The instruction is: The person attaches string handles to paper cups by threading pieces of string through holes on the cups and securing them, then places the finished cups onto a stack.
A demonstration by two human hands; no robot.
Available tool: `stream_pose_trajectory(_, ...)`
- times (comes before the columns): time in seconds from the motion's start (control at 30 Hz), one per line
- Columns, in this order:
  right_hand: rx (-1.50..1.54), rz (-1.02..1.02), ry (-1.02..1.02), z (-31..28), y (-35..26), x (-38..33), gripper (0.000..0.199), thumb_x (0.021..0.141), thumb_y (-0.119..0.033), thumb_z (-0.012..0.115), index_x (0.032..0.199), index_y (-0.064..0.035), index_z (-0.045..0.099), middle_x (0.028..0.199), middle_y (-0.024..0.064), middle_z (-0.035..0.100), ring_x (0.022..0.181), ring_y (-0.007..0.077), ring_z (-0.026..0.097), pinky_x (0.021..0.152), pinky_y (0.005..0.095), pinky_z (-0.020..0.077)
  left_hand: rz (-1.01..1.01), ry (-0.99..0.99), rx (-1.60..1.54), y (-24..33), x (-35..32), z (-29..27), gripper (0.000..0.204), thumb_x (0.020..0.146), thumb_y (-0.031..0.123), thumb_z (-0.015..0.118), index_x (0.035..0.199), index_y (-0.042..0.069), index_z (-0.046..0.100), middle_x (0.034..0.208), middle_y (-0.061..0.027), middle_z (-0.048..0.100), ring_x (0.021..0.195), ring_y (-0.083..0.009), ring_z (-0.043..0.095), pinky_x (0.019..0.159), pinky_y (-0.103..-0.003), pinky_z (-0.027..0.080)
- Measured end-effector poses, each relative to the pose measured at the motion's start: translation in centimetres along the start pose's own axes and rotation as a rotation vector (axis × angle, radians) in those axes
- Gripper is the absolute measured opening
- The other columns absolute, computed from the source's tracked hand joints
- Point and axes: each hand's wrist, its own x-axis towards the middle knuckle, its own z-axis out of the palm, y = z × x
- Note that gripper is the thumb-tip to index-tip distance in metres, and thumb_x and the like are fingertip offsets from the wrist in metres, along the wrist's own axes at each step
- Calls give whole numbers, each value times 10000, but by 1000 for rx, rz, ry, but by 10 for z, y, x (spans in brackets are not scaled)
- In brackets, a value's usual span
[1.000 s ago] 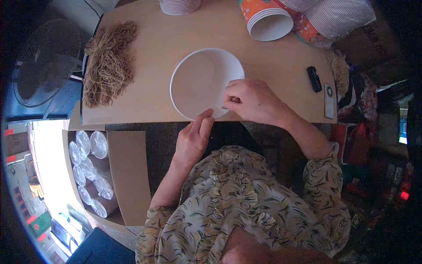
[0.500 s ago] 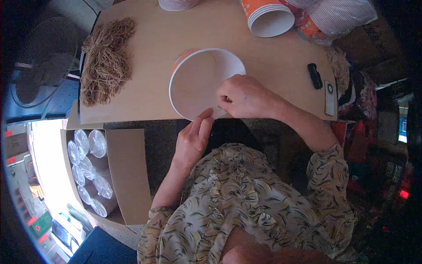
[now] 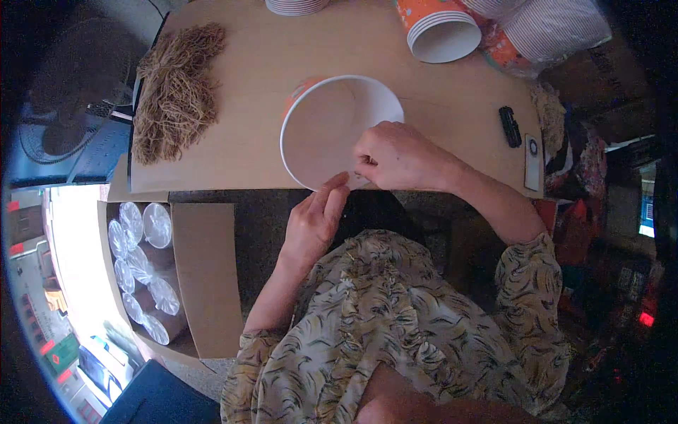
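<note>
A large paper bucket (image 3: 321, 134), white inside with orange on its outer wall, lies tilted at the table's near edge, its mouth facing me. My left hand (image 3: 318, 215) pinches the near part of its rim between the fingers. Close to those fingertips, my right hand (image 3: 402, 155) is closed in a pinch over the right side of the rim. Whatever my right fingers hold is too small or too hidden to make out.
A bundle of brown twine (image 3: 176, 92) lies on the table's left. Stacked paper buckets (image 3: 443, 37) and plastic-wrapped ones (image 3: 554, 32) stand at the back right. A black tool (image 3: 508, 127) lies at right. Below left, an open carton (image 3: 205, 283) holds several plastic-wrapped stacks.
The whole view has shifted slightly, so the table and bucket appear a little further right. Both hands keep nearly the same pose at the rim.
</note>
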Motion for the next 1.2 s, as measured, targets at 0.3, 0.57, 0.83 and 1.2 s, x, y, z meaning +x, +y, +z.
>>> stream_pose_trajectory(0.3,-73,-28,-46,-1,-3,4,135,785,-120,646,696,-18,659,688,202,631,702,403,644,646,504,490,16,46,-3,-1,5,-4,210,854,-10,619,1055,38,588,1186,-87,656,886,-254,717,707,-348,601)
stream_pose_trajectory(0.57,-16,-198,-116,-7,9,4,200,906,-183,617,962,-4,688,904,191,611,876,377,638,779,466,497,-49,74,-233,-9,35,-29,183,863,-9,627,1029,60,593,910,-115,673,795,-335,697,641,-404,567)
stream_pose_trajectory(0.83,-21,-313,-113,-19,10,-6,173,894,-122,637,998,12,671,936,158,571,884,353,621,779,444,495,-39,223,-366,-20,44,-19,200,870,-34,667,1041,38,593,959,-148,666,818,-315,711,668,-378,581)
stream_pose_trajectory(1.2,10,-289,11,-15,13,-6,168,876,-82,646,1020,-3,682,941,147,573,877,334,623,762,423,495,-214,382,-272,-6,33,24,213,815,76,807,982,29,684,888,-82,726,756,-162,722,679,-293,591)
